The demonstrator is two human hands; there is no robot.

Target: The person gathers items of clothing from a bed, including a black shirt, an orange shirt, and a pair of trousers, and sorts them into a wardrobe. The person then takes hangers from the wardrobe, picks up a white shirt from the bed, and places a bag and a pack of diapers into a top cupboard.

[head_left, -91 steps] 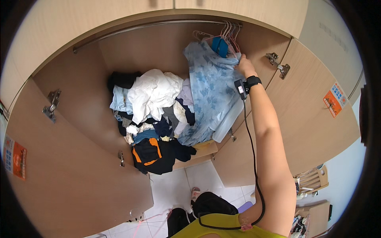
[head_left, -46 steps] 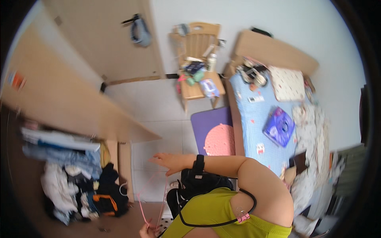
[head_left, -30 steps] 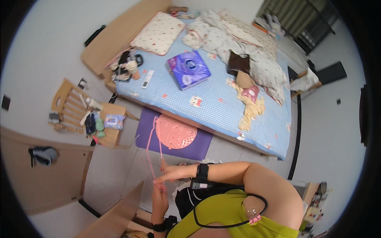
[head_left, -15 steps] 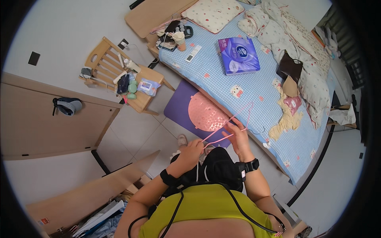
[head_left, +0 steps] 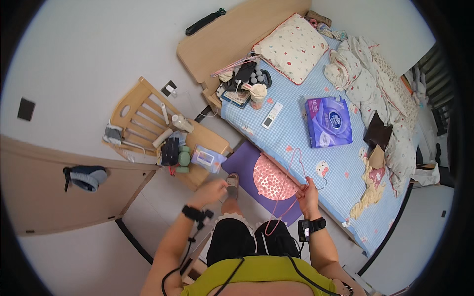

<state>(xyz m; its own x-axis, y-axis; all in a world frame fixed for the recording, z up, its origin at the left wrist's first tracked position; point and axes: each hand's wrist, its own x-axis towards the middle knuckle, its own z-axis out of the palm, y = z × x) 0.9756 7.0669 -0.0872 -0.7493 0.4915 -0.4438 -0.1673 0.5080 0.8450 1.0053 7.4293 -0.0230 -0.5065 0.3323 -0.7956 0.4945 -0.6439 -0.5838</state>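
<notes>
My right hand is closed on a thin pink clothes hanger at the edge of the bed. Its long wire loop hangs over my right thigh and the floor mat, and its grey hook curves out over the bedsheet. My left hand is off the hanger, in the air between the wooden chair and my knees. Motion blurs its fingers, and I see nothing held in it. A black band with a small device is strapped round each wrist.
The bed carries a purple tissue pack, a white remote, a pillow and crumpled bedding. Wipes and bottles crowd the chair. A purple mat with a round pink pad lies beside the bed.
My left hand has let go of the hanger and moved left toward the chair. The hanger now hangs from my right hand alone. The view has shifted, showing more of the headboard.
</notes>
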